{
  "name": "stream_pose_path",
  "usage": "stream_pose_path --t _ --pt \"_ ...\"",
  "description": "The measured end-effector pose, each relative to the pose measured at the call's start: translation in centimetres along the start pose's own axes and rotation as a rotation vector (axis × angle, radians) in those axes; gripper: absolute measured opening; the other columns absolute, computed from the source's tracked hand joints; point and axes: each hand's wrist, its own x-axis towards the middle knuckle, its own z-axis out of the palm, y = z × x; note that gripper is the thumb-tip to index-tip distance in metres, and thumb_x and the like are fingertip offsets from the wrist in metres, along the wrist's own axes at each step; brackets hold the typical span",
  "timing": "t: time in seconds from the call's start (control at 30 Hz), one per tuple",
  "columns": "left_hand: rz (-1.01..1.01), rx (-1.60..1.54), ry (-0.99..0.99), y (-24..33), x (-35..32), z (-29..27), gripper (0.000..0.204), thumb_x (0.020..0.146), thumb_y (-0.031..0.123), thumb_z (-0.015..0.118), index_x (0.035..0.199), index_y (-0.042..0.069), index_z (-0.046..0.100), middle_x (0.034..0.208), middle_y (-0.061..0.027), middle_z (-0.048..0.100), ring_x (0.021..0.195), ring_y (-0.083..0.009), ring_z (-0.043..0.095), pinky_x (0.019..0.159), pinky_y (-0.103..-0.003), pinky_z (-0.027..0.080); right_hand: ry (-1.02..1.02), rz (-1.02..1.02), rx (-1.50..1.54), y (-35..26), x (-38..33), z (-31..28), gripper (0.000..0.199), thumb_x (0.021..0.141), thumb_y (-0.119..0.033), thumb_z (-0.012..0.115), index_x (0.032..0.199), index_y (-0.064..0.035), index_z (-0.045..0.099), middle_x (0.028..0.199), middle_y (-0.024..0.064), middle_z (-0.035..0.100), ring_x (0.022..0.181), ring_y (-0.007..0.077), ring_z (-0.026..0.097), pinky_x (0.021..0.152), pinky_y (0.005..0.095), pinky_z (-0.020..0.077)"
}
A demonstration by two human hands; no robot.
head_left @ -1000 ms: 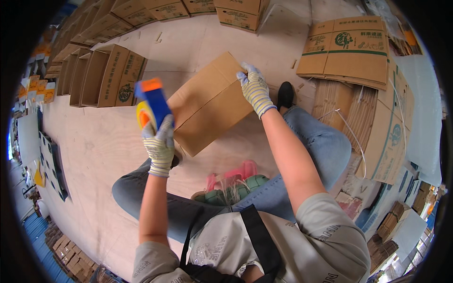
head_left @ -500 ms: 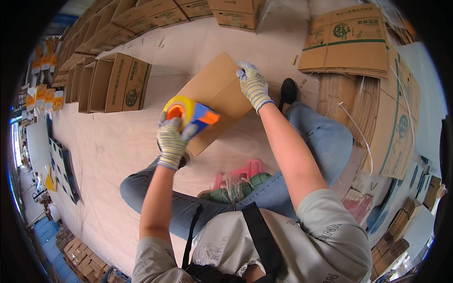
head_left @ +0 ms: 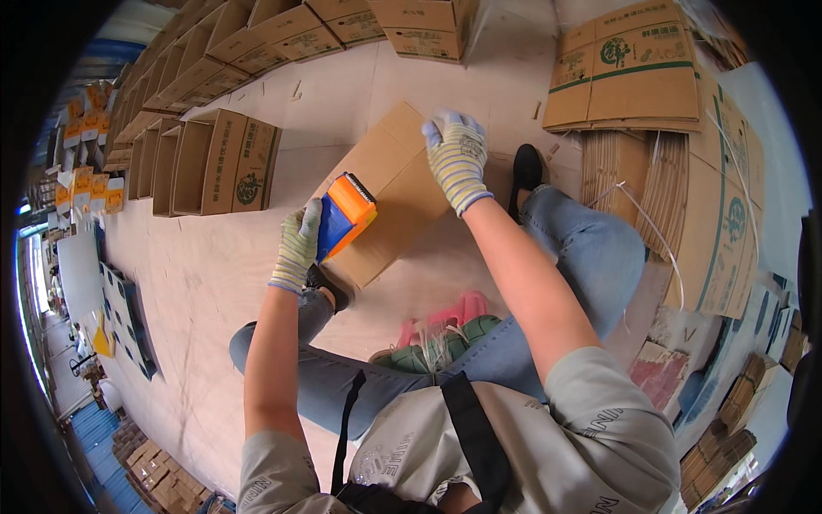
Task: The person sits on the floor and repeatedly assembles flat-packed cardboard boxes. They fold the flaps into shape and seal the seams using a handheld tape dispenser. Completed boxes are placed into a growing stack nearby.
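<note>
A plain brown cardboard box (head_left: 390, 176) lies between my legs, its smooth face toward me. In my left hand (head_left: 297, 248) is a blue and orange tape dispenser (head_left: 347, 218), gripped over the box's left part with its dark toothed edge pointing away from me. My right hand (head_left: 457, 158) is at the box's far right corner, fingers curled in. What those fingers hold, if anything, is hidden. Both hands wear striped knit gloves.
Open cartons (head_left: 218, 163) stand in rows at the far left. Flattened cartons (head_left: 621, 73) are stacked at the right, with a loose white strap (head_left: 651, 223) by them. Pink and green shoes (head_left: 445, 338) sit close to me. My black shoe (head_left: 527, 171) is beyond the box.
The tape dispenser has turned in my left hand, so its toothed edge faces away and the yellow tape roll is hidden. My right hand's fingers have curled in at the box's corner.
</note>
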Motion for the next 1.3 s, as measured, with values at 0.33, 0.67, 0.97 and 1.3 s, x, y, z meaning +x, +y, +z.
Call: stream_pose_path --t 0.33,0.67,0.97,1.3 --pt "0.037 0.158 -0.041 -0.2 0.1 -0.3 0.067 0.082 0.057 0.055 0.093 -0.008 0.064 0.068 -0.0068 0.061 0.061 -0.0105 0.055 0.056 -0.028 0.046 -0.698 -0.114 0.25 -7.5 -1.4 -0.4 0.059 0.09 -0.055 0.035 0.082 -0.0047 0.066 0.085 0.0243 0.063 0.081 0.0383 0.06 0.078 0.0457 0.0448" --pt "0.005 0.252 -0.116 3.4 2.3 2.3 0.063 0.076 0.057 0.064 0.087 -0.005 0.067 0.064 -0.0118 0.062 0.06 -0.0166 0.06 0.058 -0.029 0.048 -0.248 -0.031 -0.491 8.6 14.3 -3.9 0.052 0.091 -0.05 0.039 0.089 -0.007 0.068 0.088 0.0197 0.066 0.082 0.0343 0.064 0.071 0.0442 0.0513" --pt "-0.121 0.339 -0.116 7.3 2.5 4.8 0.051 0.076 0.046 0.067 0.078 -0.004 0.066 0.057 -0.011 0.059 0.054 -0.0158 0.058 0.051 -0.03 0.046 -0.626 -0.283 -0.562 11.7 7.6 12.2 0.034 0.092 -0.032 0.039 0.106 -0.0125 0.064 0.108 0.0112 0.065 0.099 0.0275 0.062 0.081 0.044 0.049" --pt "-0.066 0.307 -0.109 6.3 2.7 4.7 0.045 0.078 0.043 0.066 0.076 -0.002 0.066 0.054 -0.0114 0.057 0.053 -0.0164 0.058 0.051 -0.031 0.045 -0.759 0.226 -0.125 11.6 7.0 9.4 0.051 0.095 -0.045 0.031 0.136 -0.0166 0.042 0.139 0.0165 0.041 0.127 0.0318 0.04 0.103 0.046 0.0318"
